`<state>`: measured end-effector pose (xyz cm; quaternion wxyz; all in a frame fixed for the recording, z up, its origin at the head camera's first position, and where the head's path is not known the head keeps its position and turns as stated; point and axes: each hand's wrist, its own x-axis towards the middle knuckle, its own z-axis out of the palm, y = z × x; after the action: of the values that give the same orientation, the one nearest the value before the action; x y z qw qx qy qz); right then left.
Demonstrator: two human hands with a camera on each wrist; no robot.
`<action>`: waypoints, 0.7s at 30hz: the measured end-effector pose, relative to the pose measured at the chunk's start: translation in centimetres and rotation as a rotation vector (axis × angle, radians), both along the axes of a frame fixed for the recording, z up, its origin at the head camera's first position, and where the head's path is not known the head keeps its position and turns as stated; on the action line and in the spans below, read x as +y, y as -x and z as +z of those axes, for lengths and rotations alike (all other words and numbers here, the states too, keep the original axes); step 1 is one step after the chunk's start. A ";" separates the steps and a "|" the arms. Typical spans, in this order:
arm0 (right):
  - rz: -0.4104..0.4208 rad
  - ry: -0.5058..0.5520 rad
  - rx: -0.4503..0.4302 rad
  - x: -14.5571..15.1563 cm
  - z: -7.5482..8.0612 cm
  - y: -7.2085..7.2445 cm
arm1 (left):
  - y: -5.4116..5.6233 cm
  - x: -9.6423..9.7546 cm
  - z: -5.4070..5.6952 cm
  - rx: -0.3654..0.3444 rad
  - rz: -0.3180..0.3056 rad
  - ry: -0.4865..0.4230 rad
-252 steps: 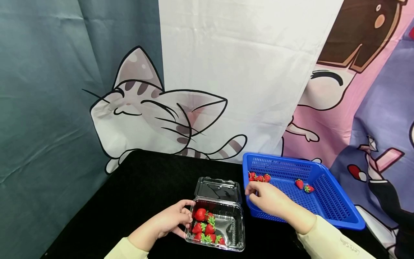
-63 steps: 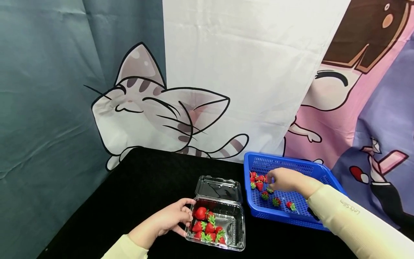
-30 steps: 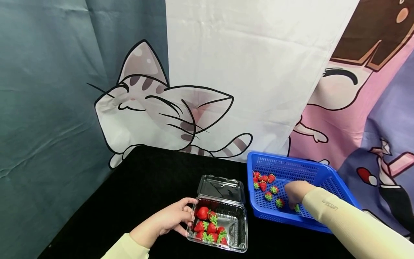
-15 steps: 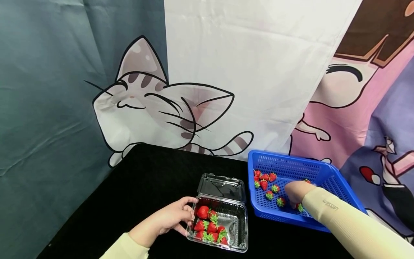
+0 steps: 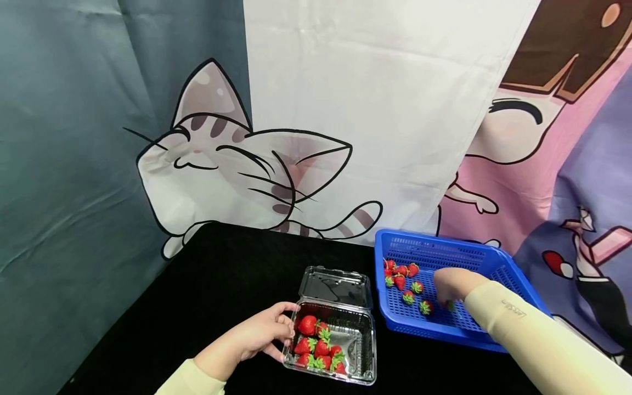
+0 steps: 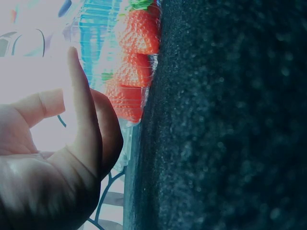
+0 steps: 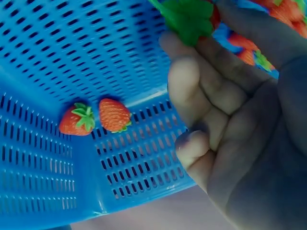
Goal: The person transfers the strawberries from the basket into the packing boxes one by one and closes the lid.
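My left hand (image 5: pixel 264 333) grips the left wall of an open clear plastic clamshell box (image 5: pixel 351 344), its thumb and fingers at the rim. Strawberries (image 5: pixel 321 348) with green leaves fill the box's left side and middle; the right side is bare. Over the blue basket (image 5: pixel 444 245), my right hand (image 5: pixel 456 281) reaches down, back upward. In the right wrist view it pinches a strawberry (image 7: pixel 190 21) between thumb and fingers, leaves facing the camera. Several strawberries (image 5: pixel 399 282) lie in the basket's left part.
The box's lid (image 5: pixel 336 287) lies folded back, away from me. In the right wrist view, two strawberries (image 7: pixel 114 115) rest in a basket corner beyond the fingers. A black cloth (image 5: pixel 232 274) covers the table, and a printed curtain (image 5: pixel 395 109) hangs behind.
Compared with 8.4 s ago, the box holds one more strawberry at its right row. My right hand has moved rightward within the basket and taken hold of a strawberry. My left hand stays put.
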<state>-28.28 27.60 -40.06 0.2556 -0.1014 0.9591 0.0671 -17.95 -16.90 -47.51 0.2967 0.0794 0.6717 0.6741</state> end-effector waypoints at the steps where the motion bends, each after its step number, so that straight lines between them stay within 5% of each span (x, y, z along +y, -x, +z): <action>1: 0.009 0.026 0.017 -0.1 0.3 -0.1 | 0.0 0.0 0.0 0.000 0.001 0.001; 9: 0.022 0.243 0.128 -0.1 2.2 -0.7 | -0.1 0.0 -0.3 -0.002 0.006 0.002; 21: -0.007 0.410 0.248 -2.3 6.7 -2.9 | -0.1 0.0 -0.2 0.003 0.003 0.003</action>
<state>-25.42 25.31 -33.35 0.1100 -0.1388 0.9771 -0.1178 -17.89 -16.92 -47.67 0.2948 0.0790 0.6735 0.6733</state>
